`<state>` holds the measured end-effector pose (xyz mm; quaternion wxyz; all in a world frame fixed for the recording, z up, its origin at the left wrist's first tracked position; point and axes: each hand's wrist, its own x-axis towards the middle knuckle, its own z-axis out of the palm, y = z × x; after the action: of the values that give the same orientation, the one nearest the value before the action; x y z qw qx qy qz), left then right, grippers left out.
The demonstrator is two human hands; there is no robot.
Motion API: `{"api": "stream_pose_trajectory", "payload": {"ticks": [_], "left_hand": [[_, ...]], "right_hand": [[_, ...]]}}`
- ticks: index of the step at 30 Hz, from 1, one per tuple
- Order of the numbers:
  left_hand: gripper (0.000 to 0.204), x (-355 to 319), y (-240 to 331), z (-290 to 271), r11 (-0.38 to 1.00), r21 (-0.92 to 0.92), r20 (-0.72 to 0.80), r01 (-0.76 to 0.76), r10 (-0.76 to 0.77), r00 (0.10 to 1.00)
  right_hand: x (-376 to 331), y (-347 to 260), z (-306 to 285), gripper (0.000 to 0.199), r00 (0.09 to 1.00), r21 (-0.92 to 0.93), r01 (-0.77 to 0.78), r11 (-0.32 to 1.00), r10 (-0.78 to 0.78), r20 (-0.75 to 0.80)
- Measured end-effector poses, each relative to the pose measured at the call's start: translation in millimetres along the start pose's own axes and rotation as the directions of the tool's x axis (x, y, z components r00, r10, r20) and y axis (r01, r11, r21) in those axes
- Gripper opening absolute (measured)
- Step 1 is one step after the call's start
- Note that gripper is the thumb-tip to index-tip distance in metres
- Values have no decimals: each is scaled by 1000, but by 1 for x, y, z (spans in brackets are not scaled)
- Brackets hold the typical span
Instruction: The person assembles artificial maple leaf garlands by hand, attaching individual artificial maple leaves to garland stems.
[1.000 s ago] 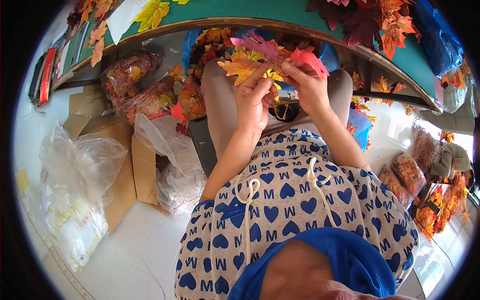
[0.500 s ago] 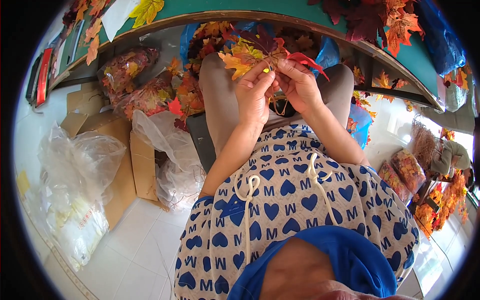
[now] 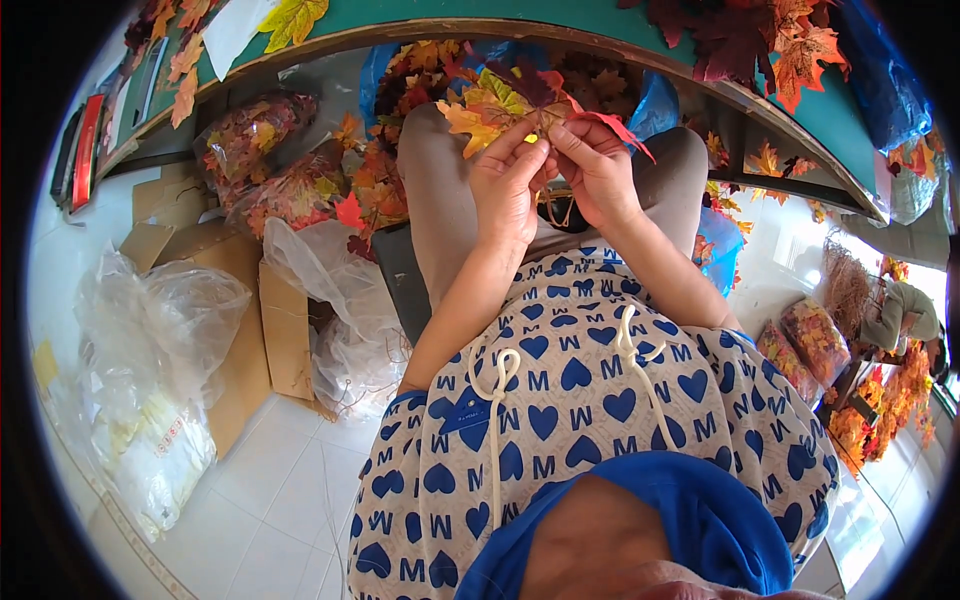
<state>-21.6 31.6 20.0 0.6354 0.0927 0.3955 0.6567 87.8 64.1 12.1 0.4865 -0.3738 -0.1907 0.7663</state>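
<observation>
Above my lap I hold a spray of artificial maple leaves (image 3: pixel 492 98) in yellow, orange, dark purple and red. My left hand (image 3: pixel 511 185) pinches it at the stems, thumb against fingers. Close beside it, my right hand (image 3: pixel 597 172) is closed on the stems too, with a red leaf (image 3: pixel 612 128) standing out past its fingers. The fingertips of both hands nearly meet, and a small yellow-green bit (image 3: pixel 532 138) shows at the left thumb. Thin brown stems hang below between the hands; where they join is hidden by the fingers.
A green table (image 3: pixel 560 14) curves across the front, with dark red and orange leaves (image 3: pixel 800 55) at its right. Bags of leaves (image 3: pixel 255 135) lie beneath it. To the left are an open cardboard box (image 3: pixel 240 340) and clear plastic bags (image 3: pixel 150 400). Another person (image 3: pixel 900 315) is far right.
The leaves have tilted slightly, and my right fingers have shifted a little to the left, closer to the left thumb. Everything else stays in place.
</observation>
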Motion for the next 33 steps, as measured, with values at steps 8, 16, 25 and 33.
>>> {"api": "stream_pose_trajectory", "payload": {"ticks": [8, 16, 25, 33], "left_hand": [[38, 5, -1, -7, 988, 153, 96, -20, 5, 995], [37, 9, -5, -17, 958, 282, 60, -55, 40, 997], [37, 19, -19, -29, 879, 459, 32, -126, 125, 992], [27, 44, 14, -20, 997, 44, -6, -62, 62, 998]], "right_hand": [[3, 6, -6, 8, 974, -231, 227, 946, -227, 25], [2, 12, -11, 9, 941, -505, 333, 796, -316, 123], [12, 12, -31, 21, 879, -840, 445, 310, -333, 342], [-15, 35, -32, 20, 955, -616, 268, 741, -118, 273]]}}
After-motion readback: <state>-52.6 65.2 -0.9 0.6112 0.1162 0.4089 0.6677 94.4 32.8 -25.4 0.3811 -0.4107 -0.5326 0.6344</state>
